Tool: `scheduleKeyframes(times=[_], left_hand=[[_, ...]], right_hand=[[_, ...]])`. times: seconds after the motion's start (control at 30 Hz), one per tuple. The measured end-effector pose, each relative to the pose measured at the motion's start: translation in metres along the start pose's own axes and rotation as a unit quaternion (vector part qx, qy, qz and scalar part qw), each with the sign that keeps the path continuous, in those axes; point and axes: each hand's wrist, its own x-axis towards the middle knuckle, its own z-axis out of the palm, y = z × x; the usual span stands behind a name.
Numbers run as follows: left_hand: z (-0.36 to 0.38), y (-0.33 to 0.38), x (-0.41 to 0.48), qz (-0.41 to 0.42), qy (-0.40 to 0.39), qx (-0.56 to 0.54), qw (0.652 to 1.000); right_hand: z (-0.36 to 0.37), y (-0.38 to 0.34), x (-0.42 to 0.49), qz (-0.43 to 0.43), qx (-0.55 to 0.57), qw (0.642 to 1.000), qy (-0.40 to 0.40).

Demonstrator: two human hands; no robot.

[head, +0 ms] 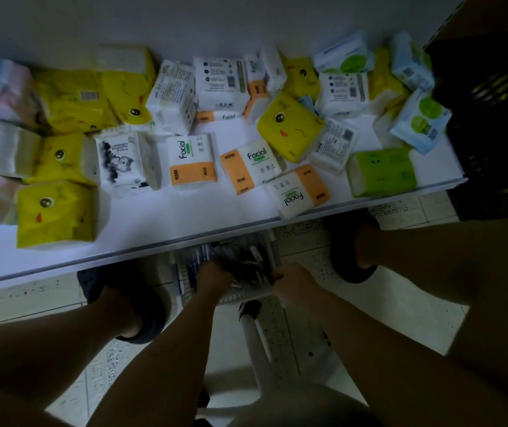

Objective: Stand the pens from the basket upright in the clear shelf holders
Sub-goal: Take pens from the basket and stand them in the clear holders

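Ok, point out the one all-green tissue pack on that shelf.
The green pack by the front edge of the shelf toward the right, just right of an orange-and-white Facial pack. The others are yellow, white, orange-banded, pink or pale blue.

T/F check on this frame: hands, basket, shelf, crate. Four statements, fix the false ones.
1. The left hand and the right hand are both at the basket of pens. True.
2. The basket sits on top of the white shelf. False: it lies below the shelf's front edge, partly hidden by it.
3. Tissue packs lie on the shelf. True.
4. The black crate stands at the shelf's left end. False: it is at the right end.
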Motion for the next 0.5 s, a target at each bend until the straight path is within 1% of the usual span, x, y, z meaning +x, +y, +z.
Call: scheduleKeyframes(times=[0.07,0.1,0.2,0.4,0.5], left_hand=[[0.001,-0.008,0.001,0.004,-0.001,0.047,0.999],[0.002,-0.012,0.0,0.022,0.006,0.063,0.998],[0.006,-0.015,-0.003,0.027,0.008,0.093,0.995],[0.003,-0.014,-0.009,0.007,0.036,0.054,0.998],[-0.006,-0.005,-0.018,0.027,0.042,0.048,0.998]], right_hand=[[0.007,0.0,0.002,-0.001,0.012,1.0,0.0],[0.012,0.0,0.004,-0.003,0.02,1.0,0.001],[0.023,-0.001,0.004,-0.014,0.022,1.0,-0.008],[0.031,0.001,0.005,-0.027,0.034,0.999,-0.006],[0.028,-0.001,0.0,-0.028,0.021,0.999,-0.004]])
